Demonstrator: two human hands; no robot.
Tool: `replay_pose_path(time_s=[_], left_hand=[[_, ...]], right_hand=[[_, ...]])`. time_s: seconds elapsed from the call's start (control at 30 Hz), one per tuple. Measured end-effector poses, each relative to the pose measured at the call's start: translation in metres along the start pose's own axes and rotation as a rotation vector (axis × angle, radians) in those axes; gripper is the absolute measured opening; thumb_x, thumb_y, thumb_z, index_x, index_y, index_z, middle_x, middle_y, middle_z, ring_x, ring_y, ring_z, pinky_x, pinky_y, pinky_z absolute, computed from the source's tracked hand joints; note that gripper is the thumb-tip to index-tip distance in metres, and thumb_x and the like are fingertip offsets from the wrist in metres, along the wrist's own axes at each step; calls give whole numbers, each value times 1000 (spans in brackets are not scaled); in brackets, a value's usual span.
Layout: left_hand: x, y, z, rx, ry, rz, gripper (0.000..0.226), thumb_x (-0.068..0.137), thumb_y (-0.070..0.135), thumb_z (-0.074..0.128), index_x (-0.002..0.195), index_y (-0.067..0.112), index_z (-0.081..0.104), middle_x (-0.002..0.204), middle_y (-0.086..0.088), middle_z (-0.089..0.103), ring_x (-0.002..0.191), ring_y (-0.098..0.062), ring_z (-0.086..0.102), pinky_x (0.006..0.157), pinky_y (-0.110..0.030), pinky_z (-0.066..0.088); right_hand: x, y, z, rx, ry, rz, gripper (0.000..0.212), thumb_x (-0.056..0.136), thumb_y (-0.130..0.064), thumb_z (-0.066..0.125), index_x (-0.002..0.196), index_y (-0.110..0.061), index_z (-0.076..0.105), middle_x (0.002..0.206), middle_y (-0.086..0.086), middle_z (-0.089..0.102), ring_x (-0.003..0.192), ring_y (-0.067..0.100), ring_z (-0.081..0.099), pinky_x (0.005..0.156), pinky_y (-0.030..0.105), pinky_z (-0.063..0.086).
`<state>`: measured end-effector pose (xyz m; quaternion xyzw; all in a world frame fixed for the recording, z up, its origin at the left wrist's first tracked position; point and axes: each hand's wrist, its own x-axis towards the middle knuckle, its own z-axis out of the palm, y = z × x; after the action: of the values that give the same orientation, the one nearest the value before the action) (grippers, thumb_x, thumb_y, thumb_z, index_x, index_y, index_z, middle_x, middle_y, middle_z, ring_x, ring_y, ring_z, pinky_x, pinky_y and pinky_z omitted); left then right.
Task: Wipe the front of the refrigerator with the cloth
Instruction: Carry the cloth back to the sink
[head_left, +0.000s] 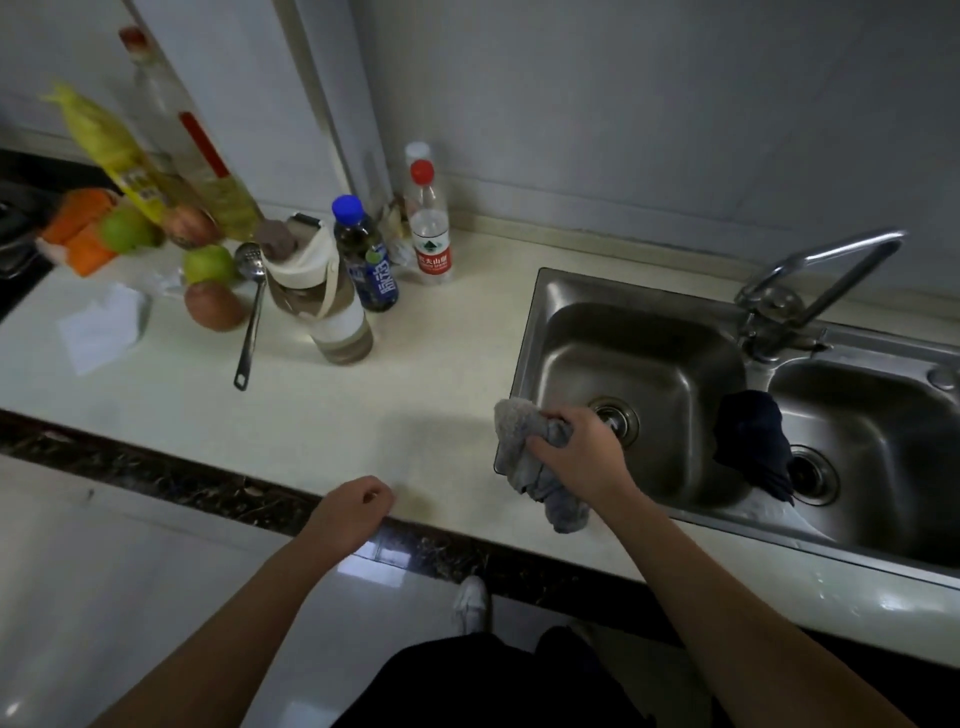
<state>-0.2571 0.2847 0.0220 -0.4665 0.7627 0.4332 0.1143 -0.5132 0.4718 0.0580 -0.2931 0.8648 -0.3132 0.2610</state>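
Observation:
My right hand (576, 449) grips a grey cloth (522, 441) over the left rim of the steel sink (644, 332); the cloth's ends hang down below my wrist. My left hand (353, 512) hovers at the front edge of the counter with its fingers curled in and nothing in it. A tall white appliance (249, 78), probably the refrigerator, stands at the back left behind the counter items; only part of it shows.
On the cream counter (363, 405) stand two bottles (366, 254), a flask with a strap (317, 291), a ladle (249, 312), fruit (208, 262), an oil bottle and a paper towel. A dark cloth (753, 441) drapes over the divider of the double sink. A faucet (810, 280) rises behind.

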Motion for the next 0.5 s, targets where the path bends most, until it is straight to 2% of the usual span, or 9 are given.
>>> replay_pose_path(time_s=[0.2, 0.27, 0.33, 0.4, 0.5], left_hand=[[14, -11, -9, -26, -60, -16, 23, 95, 29, 51, 81, 15, 63, 84, -6, 69, 84, -22, 66, 80, -36, 50], [17, -17, -9, -37, -88, -4, 23, 97, 29, 49, 83, 19, 64, 85, -2, 70, 85, -20, 68, 82, -37, 51], [18, -21, -8, -46, -102, 9, 24, 99, 32, 47, 84, 26, 65, 86, 3, 71, 85, -13, 68, 79, -32, 51], [17, -23, -9, -41, -107, 19, 25, 99, 38, 45, 86, 30, 64, 89, 7, 71, 86, -8, 68, 77, -27, 49], [15, -25, -11, -44, -119, 27, 26, 98, 47, 43, 92, 33, 64, 93, 8, 71, 88, -6, 67, 79, -28, 51]], right_hand=[[74, -32, 28, 66, 61, 26, 37, 89, -35, 72, 124, -26, 63, 117, -6, 58, 101, 13, 56, 88, 31, 44], [97, -35, 42, 98, 78, 49, 35, 89, -35, 72, 122, -25, 63, 117, -6, 57, 99, 13, 57, 87, 29, 44], [114, -32, 59, 109, 71, 72, 39, 88, -35, 72, 125, -24, 63, 119, -3, 56, 101, 15, 58, 87, 28, 44], [119, -30, 70, 132, 42, 87, 45, 88, -34, 72, 131, -24, 61, 123, -4, 51, 106, 17, 58, 92, 29, 47], [113, -27, 76, 144, 16, 77, 56, 88, -35, 72, 140, -26, 54, 129, -5, 44, 115, 16, 51, 100, 30, 46]])
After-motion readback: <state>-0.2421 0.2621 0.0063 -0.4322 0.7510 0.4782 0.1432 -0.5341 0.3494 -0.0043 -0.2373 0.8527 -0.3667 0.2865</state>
